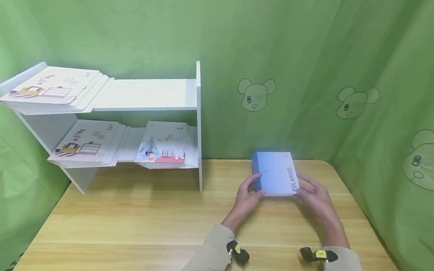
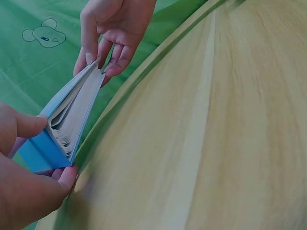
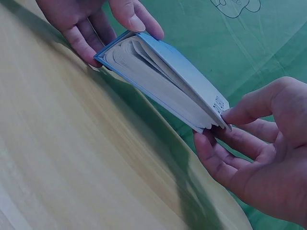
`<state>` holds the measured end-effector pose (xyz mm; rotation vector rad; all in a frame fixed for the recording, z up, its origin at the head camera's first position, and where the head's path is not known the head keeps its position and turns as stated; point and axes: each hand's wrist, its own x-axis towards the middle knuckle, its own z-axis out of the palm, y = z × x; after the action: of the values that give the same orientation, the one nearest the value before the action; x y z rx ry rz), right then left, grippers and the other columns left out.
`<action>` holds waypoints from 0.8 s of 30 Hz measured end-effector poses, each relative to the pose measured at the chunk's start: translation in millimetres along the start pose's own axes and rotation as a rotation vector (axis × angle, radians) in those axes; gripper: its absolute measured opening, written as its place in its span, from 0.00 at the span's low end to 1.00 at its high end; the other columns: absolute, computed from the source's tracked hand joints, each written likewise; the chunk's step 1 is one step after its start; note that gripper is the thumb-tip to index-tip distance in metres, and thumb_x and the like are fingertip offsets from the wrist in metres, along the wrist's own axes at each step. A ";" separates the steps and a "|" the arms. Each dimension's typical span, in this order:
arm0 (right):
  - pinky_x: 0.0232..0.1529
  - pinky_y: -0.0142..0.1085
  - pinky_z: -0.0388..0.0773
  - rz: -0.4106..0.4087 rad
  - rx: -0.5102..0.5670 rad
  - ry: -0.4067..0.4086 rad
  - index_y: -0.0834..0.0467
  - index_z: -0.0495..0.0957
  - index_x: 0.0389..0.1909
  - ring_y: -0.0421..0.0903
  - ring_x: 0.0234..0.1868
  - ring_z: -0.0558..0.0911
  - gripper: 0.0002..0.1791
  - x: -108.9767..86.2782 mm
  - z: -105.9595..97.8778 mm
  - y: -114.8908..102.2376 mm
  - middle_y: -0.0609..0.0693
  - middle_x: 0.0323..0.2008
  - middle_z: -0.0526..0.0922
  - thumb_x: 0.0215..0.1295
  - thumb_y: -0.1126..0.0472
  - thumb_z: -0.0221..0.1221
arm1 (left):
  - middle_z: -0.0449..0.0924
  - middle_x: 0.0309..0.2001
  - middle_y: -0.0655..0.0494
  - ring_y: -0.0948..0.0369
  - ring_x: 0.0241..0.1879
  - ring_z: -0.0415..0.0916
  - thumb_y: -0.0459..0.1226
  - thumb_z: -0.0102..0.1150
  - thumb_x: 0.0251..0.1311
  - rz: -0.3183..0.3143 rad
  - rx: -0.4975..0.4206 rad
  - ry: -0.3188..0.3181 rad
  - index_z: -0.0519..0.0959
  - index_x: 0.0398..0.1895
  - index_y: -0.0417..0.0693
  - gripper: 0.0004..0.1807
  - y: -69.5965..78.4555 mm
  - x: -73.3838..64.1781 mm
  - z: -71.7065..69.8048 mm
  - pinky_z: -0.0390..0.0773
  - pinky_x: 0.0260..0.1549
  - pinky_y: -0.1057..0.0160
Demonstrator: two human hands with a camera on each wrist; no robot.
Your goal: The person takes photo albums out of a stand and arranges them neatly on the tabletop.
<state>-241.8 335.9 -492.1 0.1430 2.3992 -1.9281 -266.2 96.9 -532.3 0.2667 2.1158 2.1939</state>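
Both hands hold a thick blue-and-white photo album [image 1: 275, 173] marked POLAROID, raised above the far right part of the table. My left hand [image 1: 246, 196] grips its blue spine side, thumb on the cover and fingers beneath, as the left wrist view shows. At the opposite side, my right hand [image 1: 315, 198] pinches the cover's corner, with its thumb [image 3: 240, 108] on top and fingers under the back cover. In the right wrist view the album's page edges [image 3: 148, 81] face the camera, and the pages fan slightly apart under the front cover.
Left of the hands stands a white two-tier shelf [image 1: 200, 124] with stacks of illustrated books [image 1: 59, 85] on top and more books [image 1: 163, 145] on the lower tier. The wooden table [image 1: 133, 232] ends at a green curtain [image 1: 214, 28] behind and at the right.
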 end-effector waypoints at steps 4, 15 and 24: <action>0.59 0.33 0.81 0.005 0.002 0.015 0.57 0.55 0.80 0.32 0.50 0.82 0.37 0.6 2.1 0.6 0.70 0.72 0.65 0.73 0.69 0.55 | 0.68 0.72 0.50 0.46 0.67 0.70 0.28 0.64 0.64 -0.012 0.017 0.024 0.76 0.69 0.62 0.31 0.9 -0.5 2.8 0.79 0.62 0.52; 0.59 0.34 0.81 0.036 -0.005 0.051 0.60 0.57 0.79 0.30 0.49 0.82 0.34 2.0 4.9 1.7 0.69 0.71 0.66 0.74 0.68 0.54 | 0.64 0.75 0.47 0.46 0.73 0.63 0.30 0.61 0.67 -0.028 0.082 0.045 0.74 0.71 0.59 0.30 2.6 0.1 10.0 0.66 0.72 0.48; 0.58 0.33 0.81 0.064 0.041 0.058 0.62 0.57 0.78 0.31 0.49 0.83 0.35 3.7 5.8 5.4 0.69 0.72 0.65 0.74 0.68 0.55 | 0.66 0.75 0.49 0.49 0.74 0.63 0.33 0.59 0.70 -0.039 0.119 0.056 0.73 0.72 0.57 0.27 1.3 1.1 14.0 0.68 0.71 0.55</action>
<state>-245.0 331.6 -499.0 0.2775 2.3602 -1.9720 -264.7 110.8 -530.5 0.1719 2.2648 2.0812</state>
